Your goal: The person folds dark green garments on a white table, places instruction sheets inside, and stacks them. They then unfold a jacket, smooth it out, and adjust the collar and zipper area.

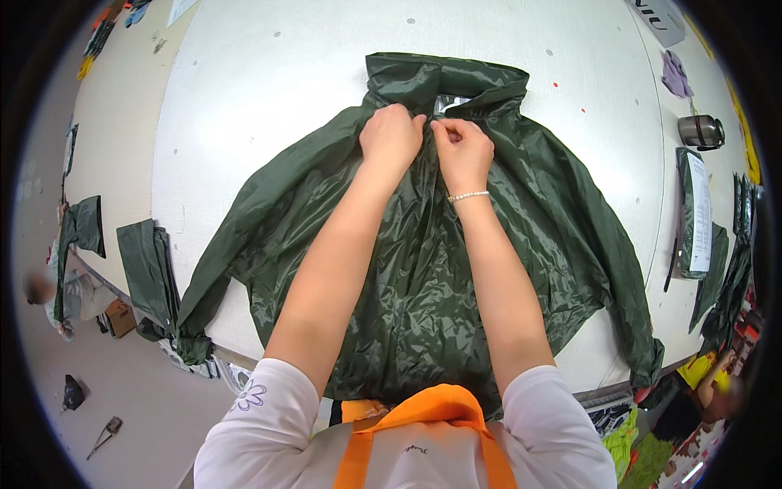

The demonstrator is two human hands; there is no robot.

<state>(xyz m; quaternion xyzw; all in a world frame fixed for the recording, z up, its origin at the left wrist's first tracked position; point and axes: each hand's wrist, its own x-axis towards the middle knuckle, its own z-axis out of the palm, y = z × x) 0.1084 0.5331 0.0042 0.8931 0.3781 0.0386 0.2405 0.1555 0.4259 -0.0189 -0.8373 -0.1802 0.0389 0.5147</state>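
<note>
A dark green, shiny raincoat (415, 310) lies spread on the white table, its collar pointing away from me and both sleeves stretched out to the sides. Just below the collar (407, 81), my left hand (393, 138) pinches the front edge of the coat, fingers closed. Close beside it, my right hand (463, 151) is closed too, thumb and forefinger pressed together on the opposite front edge. A pale label (448, 103) shows inside the neck opening. Whatever fastener may lie between the fingertips is too small to make out.
Folded dark green garments (148, 265) hang over the table's left edge. At the right stand a metal flask (700, 132) and a packed green garment with a white sheet (699, 216). A purple cloth (676, 73) lies beyond. Other people are at both sides.
</note>
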